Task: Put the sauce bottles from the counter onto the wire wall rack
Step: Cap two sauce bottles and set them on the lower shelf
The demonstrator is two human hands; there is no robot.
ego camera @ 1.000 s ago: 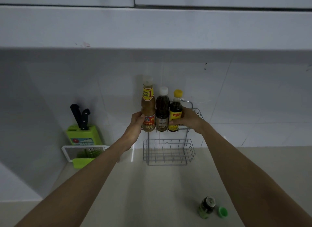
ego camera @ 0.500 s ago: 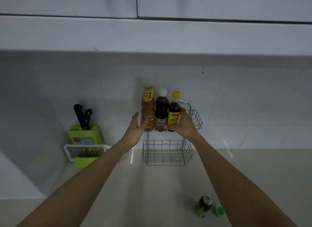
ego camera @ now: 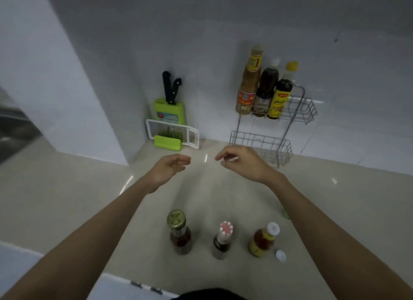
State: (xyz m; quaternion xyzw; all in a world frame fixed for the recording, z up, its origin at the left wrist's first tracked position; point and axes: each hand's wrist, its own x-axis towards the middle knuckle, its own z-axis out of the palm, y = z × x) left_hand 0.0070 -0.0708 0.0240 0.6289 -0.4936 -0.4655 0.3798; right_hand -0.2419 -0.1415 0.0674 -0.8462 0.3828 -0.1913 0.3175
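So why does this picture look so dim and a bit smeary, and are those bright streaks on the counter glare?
Head view: dim, bluish light throughout; both hands, left and right, look smeared by motion; the three bottles on the rack are soft, labels unreadable; yes, the streaks on the counter are glare; the wide lens bends the wall edges.

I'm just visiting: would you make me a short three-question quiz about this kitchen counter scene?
1. How many bottles stand on the wire rack's upper shelf?
2. True or false: the left hand is holding a bottle.
3. Which waiting bottle is farthest left on the counter: A) gold-capped bottle, B) red-capped bottle, C) white-capped bottle?

Key: 1. Three. 2. False; both it and the right hand are empty. 3. A.
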